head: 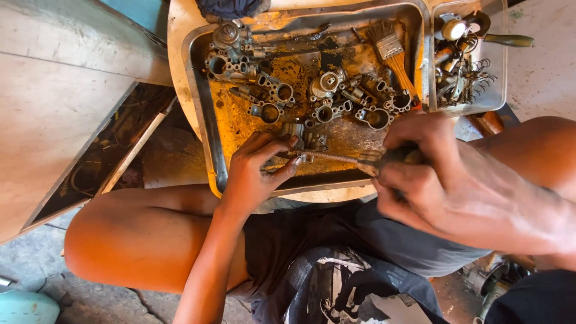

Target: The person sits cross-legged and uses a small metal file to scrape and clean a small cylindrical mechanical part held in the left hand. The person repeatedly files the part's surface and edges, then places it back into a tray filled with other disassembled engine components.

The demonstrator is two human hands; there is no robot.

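Item: work in hand, seen from above.

Left hand (255,174): grip closed around a small grey cast-metal carburettor part (303,137), steadying it low in the tray.

Right hand (420,174): grip wrapped tight on the dark handle of a long thin metal tool with a ribbed shaft (336,157); whether file or driver cannot be told. Its tip meets the held part.

Step, as judged: working the tool into the part, mid-way. The next move calls for a steady left hold and a straight push along the shaft, lest the tip slip.

Surround: shallow rectangular steel tray stained with yellow-brown residue (207,108), holding many loose grey metal carburettor bodies (273,96) and a wooden-handled paintbrush (393,54); beside it a small clear plastic box of springs and small fittings (498,78); round pale table (180,36) beneath.
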